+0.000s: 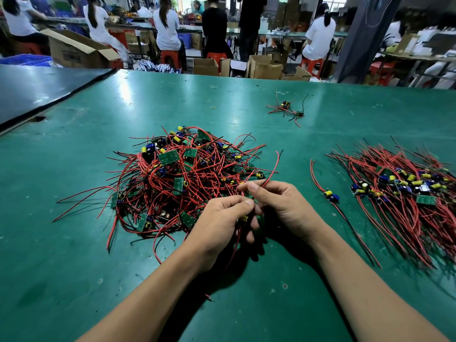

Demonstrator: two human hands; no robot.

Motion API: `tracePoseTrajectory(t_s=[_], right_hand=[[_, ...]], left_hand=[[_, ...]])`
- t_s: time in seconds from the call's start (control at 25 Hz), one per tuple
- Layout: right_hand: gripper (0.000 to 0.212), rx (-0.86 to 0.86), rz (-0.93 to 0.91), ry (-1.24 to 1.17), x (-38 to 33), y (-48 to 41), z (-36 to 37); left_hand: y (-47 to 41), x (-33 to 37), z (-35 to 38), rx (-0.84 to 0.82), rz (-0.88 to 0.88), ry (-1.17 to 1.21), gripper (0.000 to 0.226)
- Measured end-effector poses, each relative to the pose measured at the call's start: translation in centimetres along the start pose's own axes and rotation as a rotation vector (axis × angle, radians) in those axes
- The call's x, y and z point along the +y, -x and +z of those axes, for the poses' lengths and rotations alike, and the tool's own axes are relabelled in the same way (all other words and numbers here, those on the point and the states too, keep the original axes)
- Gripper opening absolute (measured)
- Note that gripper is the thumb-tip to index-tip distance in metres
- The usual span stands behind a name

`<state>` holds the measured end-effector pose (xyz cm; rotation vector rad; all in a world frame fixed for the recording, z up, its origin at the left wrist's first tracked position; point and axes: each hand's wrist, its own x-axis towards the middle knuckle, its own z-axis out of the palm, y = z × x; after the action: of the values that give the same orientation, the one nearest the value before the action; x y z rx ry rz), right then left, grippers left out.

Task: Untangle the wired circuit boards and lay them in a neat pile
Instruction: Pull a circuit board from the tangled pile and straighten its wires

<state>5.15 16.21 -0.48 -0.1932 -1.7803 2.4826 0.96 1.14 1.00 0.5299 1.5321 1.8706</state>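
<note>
A tangled heap of small green circuit boards with red and black wires (pixel 182 174) lies on the green table, just beyond my hands. At the right, boards are laid side by side in a neat pile (pixel 404 191), wires fanned out. One single board (pixel 330 195) lies apart, left of that pile. My left hand (pixel 219 225) is closed around a board with a yellow capacitor and its wires. My right hand (pixel 278 201) pinches a red wire (pixel 272 170) that rises from between thumb and forefinger at the heap's near edge.
Two or three loose boards with wires (pixel 287 109) lie farther back on the table (pixel 74 267). A small rubber band (pixel 213 107) lies near them. A darker table (pixel 37 87) joins at the left. People sit at benches beyond, with cardboard boxes (pixel 264 67) on the floor.
</note>
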Motion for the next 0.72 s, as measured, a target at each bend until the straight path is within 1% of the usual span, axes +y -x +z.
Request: tracePoseTrajectory(t_s=[0.04,0.16,0.2,0.28,0.36,0.48,0.56,0.64,0.72], right_hand=[[0.03,0.087,-0.058,0.034,0.2,-0.3,0.1],[0.034,0.361,-0.255,0.194,0.3,-1.1,-0.1],[0.035,0.409,-0.295,0.222,0.3,-1.3,-0.3],[0.039,0.431,-0.299,0.211,0.5,-1.4,-0.5],[0.042,0.386,-0.226,0.139,0.5,-1.4,-0.4],[0.039,0.289,-0.088,0.127,0.2,-1.1,-0.2],[0.036,0.163,-0.004,0.114,-0.1,-0.6,-0.3],[0.036,0.028,0.058,0.074,-0.3,0.0,-0.2],[0.038,-0.034,0.074,0.036,-0.3,0.3,0.1]], left_hand=[[0.0,0.0,0.1,0.001,0.0,-0.017,0.022],[-0.2,0.0,0.2,-0.001,-0.001,-0.064,0.021],[-0.2,-0.1,0.3,0.004,-0.002,-0.074,0.021],[-0.4,-0.2,0.3,0.028,-0.004,-0.082,0.022],[-0.4,-0.3,0.3,0.051,0.004,-0.064,0.022],[-0.3,-0.5,0.2,0.078,0.052,-0.049,0.021],[-0.3,-0.5,0.2,0.091,0.063,-0.037,0.018],[-0.3,-0.6,0.2,0.078,0.058,-0.015,0.018],[-0.3,-0.6,0.1,0.063,0.039,-0.014,0.021]])
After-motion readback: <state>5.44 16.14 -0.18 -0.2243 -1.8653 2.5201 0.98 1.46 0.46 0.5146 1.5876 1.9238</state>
